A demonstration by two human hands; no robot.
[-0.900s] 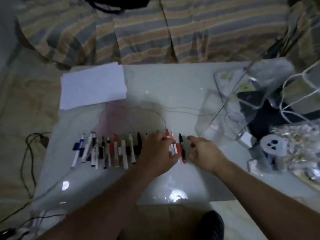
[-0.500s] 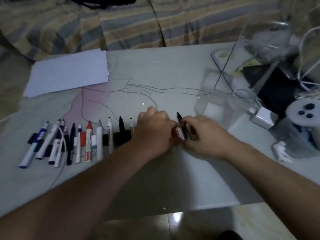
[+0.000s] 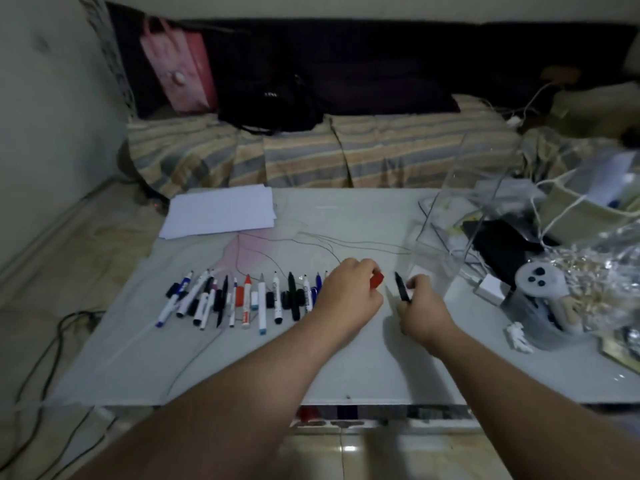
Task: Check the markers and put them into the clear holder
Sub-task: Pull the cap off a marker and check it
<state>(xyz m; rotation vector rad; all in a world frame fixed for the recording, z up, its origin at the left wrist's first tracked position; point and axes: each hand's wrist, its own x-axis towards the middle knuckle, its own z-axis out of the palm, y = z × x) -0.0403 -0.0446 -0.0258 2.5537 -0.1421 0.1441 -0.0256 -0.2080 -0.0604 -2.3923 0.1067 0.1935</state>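
Note:
Several markers [image 3: 242, 299] lie side by side in a row on the pale table [image 3: 346, 368], caps beside some of them. At the row's right end my left hand [image 3: 349, 292] pinches a red cap [image 3: 376, 280]. Just right of it my right hand [image 3: 420, 308] grips a black-tipped marker [image 3: 401, 287], tip up and uncapped. The clear holder [image 3: 446, 251] stands right behind my right hand; I cannot tell what is inside it.
White paper sheets [image 3: 221, 211] lie at the table's back left. Thin wires [image 3: 329, 244] cross the middle. Bags, a black case [image 3: 502, 247] and a white-grey device [image 3: 540, 282] crowd the right side. A striped couch [image 3: 311, 150] runs behind the table.
My hands came together at the right end of the row, then drew apart: the red cap came off in my left hand, the marker stayed in my right. My view tilted up.

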